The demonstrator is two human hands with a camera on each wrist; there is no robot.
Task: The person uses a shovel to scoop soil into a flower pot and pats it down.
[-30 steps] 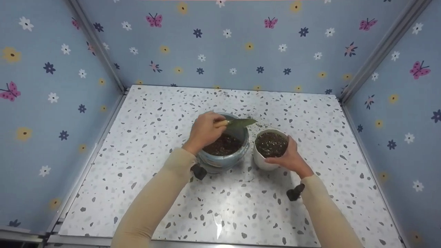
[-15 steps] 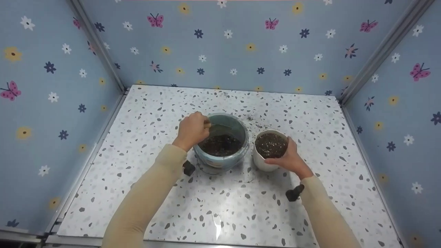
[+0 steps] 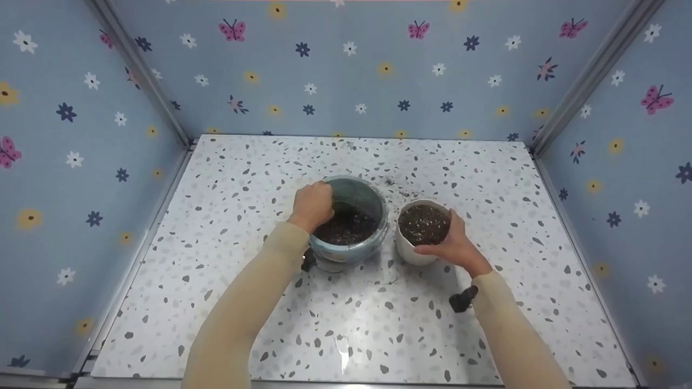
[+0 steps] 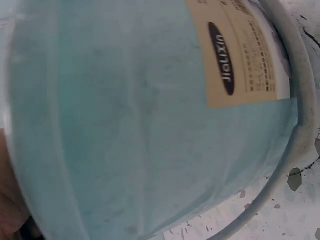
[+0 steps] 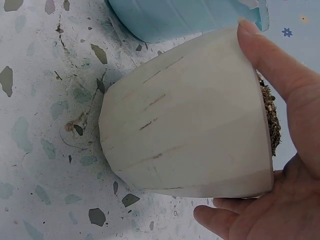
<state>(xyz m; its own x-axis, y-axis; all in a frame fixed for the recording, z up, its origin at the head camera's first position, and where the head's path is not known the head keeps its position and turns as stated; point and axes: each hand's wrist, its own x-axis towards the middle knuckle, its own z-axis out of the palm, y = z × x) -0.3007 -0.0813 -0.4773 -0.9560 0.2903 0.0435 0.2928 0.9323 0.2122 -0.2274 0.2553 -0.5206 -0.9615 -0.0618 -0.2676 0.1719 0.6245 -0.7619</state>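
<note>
My left hand [image 3: 315,206] is at the left rim of the larger blue flower pot [image 3: 346,252], fingers curled, reaching down inside. It grips the trowel seen earlier, now almost wholly hidden by the hand and pot wall. Dark soil [image 3: 354,227] fills the bottom of this pot. My right hand [image 3: 457,246] grips the white flower pot [image 5: 185,120] from the right, thumb on the near side and fingers round the far side. That pot stands upright, full of speckled soil [image 3: 424,224] nearly to the rim. In the left wrist view, the blue pot's wall bears a tan label [image 4: 240,55].
Spilled soil crumbs [image 3: 390,182] lie behind and between the two pots on the speckled white tabletop [image 3: 346,319]. Blue flower-print panels [image 3: 346,70] enclose the table at the back and both sides.
My left hand brought the trowel from above the blue pot, leftward, then down inside it, and the blade dropped from sight. The right hand has stayed on the white pot.
</note>
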